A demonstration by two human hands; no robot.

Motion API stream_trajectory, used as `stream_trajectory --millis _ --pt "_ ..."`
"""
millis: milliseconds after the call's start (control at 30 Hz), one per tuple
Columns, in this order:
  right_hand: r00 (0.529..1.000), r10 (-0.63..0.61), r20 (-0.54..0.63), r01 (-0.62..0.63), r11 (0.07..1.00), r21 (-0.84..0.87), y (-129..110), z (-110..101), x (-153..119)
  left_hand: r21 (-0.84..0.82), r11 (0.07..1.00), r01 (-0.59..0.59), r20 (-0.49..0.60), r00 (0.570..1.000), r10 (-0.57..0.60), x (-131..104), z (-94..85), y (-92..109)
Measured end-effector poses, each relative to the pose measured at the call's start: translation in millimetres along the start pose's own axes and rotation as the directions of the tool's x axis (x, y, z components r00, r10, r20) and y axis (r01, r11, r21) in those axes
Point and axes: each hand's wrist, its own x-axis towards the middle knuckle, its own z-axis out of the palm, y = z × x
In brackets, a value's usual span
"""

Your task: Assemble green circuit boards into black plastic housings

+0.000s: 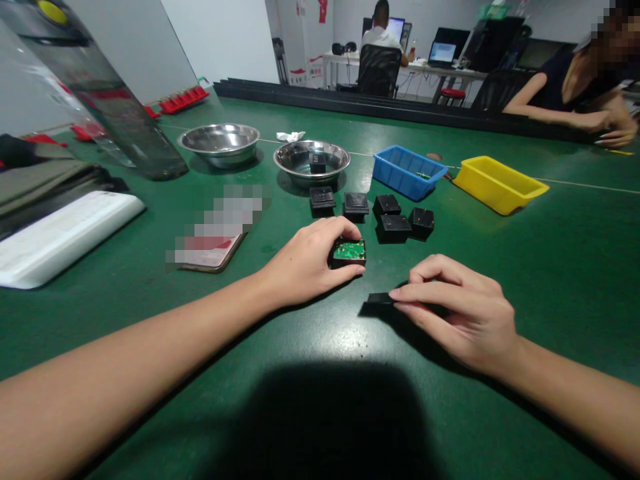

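Note:
My left hand [320, 257] grips a small black box [356, 263] on the green table, thumb on its near side and fingers on its far side. A green circuit board [350, 250] shows in the box's open top. To the right, my right hand [460, 310] pinches a thin flat black piece [379, 299] between thumb and fingers, just above the table and apart from the box. Beyond my hands sit several black boxes [394, 228]. A steel bowl [287, 170] with a black box [317, 164] inside stands behind them.
Another steel bowl [219, 152], a blue tray [400, 175] and a yellow tray [500, 193] stand farther back. On the left are a phone [215, 250], a white object [70, 230] and a tall bottle [120, 107]. A person [560, 93] leans at the table's far right.

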Motion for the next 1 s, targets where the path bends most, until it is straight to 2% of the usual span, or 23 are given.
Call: stream_trajectory --millis 267,500,633,867,1000 --pt "0.998 -0.056 -0.026 0.054 0.997 -0.06 2 -4 -2 -0.059 0.997 -0.054 0.022 0.998 0.056 -1 0.2 3" --pt "0.993 -0.12 0.005 0.12 0.984 -0.132 10 -3 -4 -0.083 0.993 -0.087 0.041 0.995 0.091 -3 0.7 6" --pt "0.987 -0.154 -0.042 0.143 0.97 -0.197 14 0 -2 -0.147 0.978 -0.145 0.088 0.983 0.159 -2 -2.7 6" --pt "0.975 -0.193 -0.11 0.154 0.943 -0.294 15 9 4 -0.129 0.959 -0.252 0.022 0.966 0.256 -1 -3.2 1" --pt "0.976 -0.181 -0.123 0.136 0.941 -0.31 17 16 7 -0.095 0.965 -0.243 0.002 0.97 0.244 -1 -1.8 2"
